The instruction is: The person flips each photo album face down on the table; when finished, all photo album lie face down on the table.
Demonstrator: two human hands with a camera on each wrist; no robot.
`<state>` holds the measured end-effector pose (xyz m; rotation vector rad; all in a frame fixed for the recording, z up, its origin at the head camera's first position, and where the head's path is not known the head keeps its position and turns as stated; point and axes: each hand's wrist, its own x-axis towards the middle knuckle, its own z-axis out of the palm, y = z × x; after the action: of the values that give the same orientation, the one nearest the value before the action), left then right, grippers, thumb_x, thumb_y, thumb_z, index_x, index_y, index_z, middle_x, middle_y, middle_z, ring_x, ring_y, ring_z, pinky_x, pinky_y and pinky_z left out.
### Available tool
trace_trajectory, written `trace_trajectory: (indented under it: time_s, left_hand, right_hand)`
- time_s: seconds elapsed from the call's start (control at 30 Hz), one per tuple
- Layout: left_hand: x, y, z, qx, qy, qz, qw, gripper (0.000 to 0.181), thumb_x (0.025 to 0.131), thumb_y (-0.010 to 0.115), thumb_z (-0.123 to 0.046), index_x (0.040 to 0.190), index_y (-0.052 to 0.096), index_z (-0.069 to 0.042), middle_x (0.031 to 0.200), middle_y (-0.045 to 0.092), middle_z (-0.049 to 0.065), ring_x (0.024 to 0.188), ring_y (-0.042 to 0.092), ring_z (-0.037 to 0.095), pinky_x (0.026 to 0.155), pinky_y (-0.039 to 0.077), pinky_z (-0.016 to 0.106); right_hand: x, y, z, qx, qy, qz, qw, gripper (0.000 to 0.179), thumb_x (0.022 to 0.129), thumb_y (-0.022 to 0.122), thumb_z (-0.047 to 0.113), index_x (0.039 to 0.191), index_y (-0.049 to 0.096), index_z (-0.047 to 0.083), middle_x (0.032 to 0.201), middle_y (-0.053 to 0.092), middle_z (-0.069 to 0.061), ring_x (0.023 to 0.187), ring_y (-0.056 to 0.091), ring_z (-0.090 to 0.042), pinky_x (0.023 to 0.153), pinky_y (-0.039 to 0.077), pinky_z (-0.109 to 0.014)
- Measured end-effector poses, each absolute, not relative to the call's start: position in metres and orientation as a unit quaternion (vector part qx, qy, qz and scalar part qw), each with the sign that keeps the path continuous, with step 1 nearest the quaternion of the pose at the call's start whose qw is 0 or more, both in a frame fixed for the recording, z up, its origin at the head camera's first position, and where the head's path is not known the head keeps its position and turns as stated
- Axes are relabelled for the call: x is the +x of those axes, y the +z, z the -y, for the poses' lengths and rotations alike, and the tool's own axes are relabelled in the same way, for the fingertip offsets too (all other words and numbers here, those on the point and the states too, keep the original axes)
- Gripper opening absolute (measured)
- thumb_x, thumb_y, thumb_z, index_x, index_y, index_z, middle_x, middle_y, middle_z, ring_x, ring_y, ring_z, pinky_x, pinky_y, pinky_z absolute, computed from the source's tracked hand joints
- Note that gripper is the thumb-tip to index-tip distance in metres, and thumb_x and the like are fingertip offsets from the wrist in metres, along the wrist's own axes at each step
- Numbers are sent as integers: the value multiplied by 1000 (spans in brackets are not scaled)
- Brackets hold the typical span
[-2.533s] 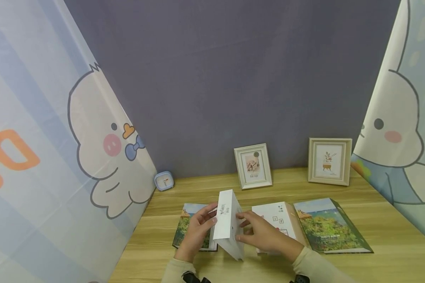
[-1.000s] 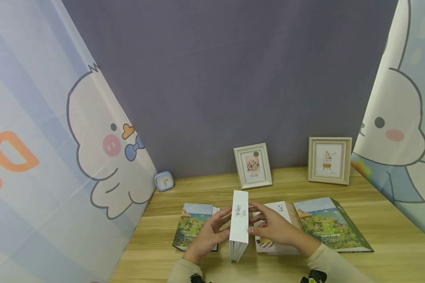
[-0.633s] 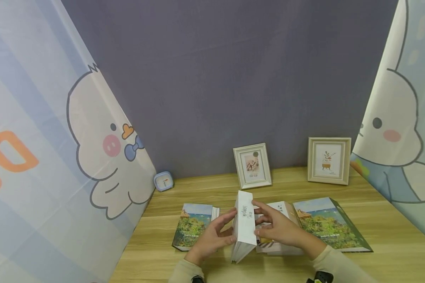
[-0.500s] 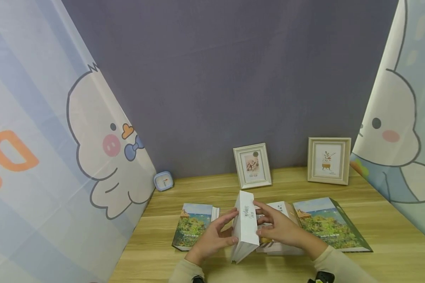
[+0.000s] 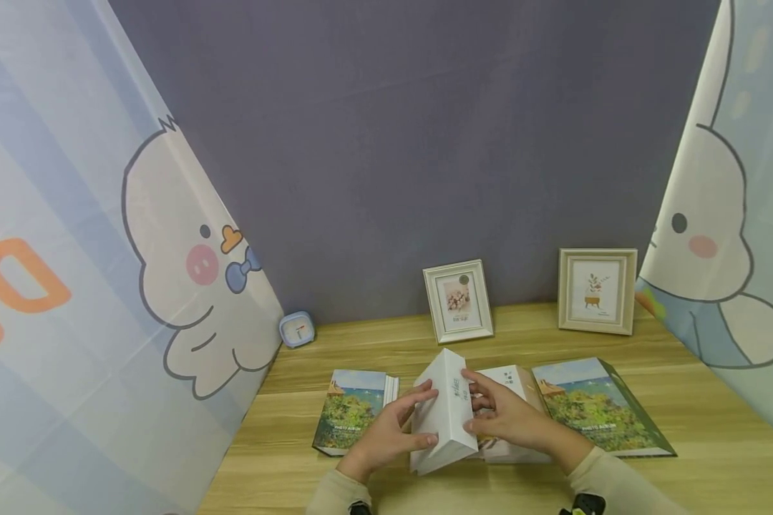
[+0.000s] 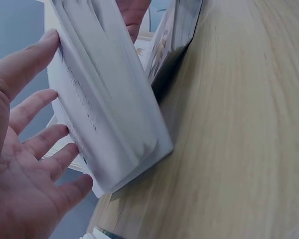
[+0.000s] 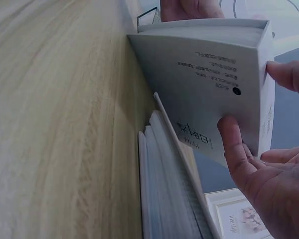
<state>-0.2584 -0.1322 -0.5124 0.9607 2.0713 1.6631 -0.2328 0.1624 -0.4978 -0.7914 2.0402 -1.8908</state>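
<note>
A white photo album stands tilted on the table, spine up, held between both hands. My left hand is at its left cover, with the fingertips and thumb near the spine. My right hand grips the opposite side, fingers spread along the spine edge. In the left wrist view, thick pages of the white album fan out below the spine. Black printing shows on the cover of the white album in the right wrist view. Behind my right hand lies another white album, partly covered.
A landscape photo album lies on the left, and a larger one on the right. Along the back stand a blue clock, a white picture frame and a beige frame. A dark curtain closes the rear.
Both hands have moved right with the white album since the earliest frame. The album has turned, so its left cover now shows more and its spine leans to the right.
</note>
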Motion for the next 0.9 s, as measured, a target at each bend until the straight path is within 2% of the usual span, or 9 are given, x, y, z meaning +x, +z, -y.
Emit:
trace_trajectory:
  time_s: [0.2, 0.3, 0.4, 0.6, 0.9]
  left_hand:
    - [-262, -514, 133, 338, 568, -735, 151, 66, 95, 81, -22, 155, 53, -20, 172, 27, 0, 159, 14, 35, 123, 19, 64]
    - [-263, -513, 135, 330, 565, -740, 156, 66, 95, 81, -21, 155, 53, -20, 172, 26, 0, 159, 14, 35, 123, 19, 63]
    - [-262, -511, 136, 326, 563, -744, 153, 66, 95, 81, -18, 155, 53, -17, 172, 26, 4, 158, 15, 40, 121, 21, 66]
    - [-262, -510, 140, 316, 541, -770, 123, 66, 92, 84, -18, 152, 56, -14, 170, 30, 7, 156, 19, 44, 117, 24, 73]
    - [-266, -517, 147, 308, 515, -793, 107, 64, 91, 86, -24, 149, 59, -23, 168, 34, 1, 156, 23, 38, 119, 25, 70]
  right_hand:
    - [-238, -500, -159, -261, -647, -705, 129, 95, 97, 76, 7, 161, 9, -14, 139, 54, -36, 119, 63, -46, 87, 62, -38]
    - [-242, -501, -158, -257, -635, -717, 124, 93, 96, 77, 9, 160, 14, -15, 133, 60, -33, 115, 66, -43, 85, 62, -37]
    - [-246, -500, -156, -253, -622, -731, 119, 92, 95, 79, 11, 160, 19, -15, 123, 65, -27, 109, 69, -38, 81, 62, -35]
    - [-251, -500, -150, -243, -612, -743, 122, 90, 92, 83, 10, 158, 27, -13, 113, 66, -22, 100, 69, -36, 75, 62, -34]
    - [-254, -505, -145, -233, -583, -772, 97, 87, 88, 88, 15, 156, 39, -8, 134, 51, -26, 106, 66, -35, 79, 61, -32]
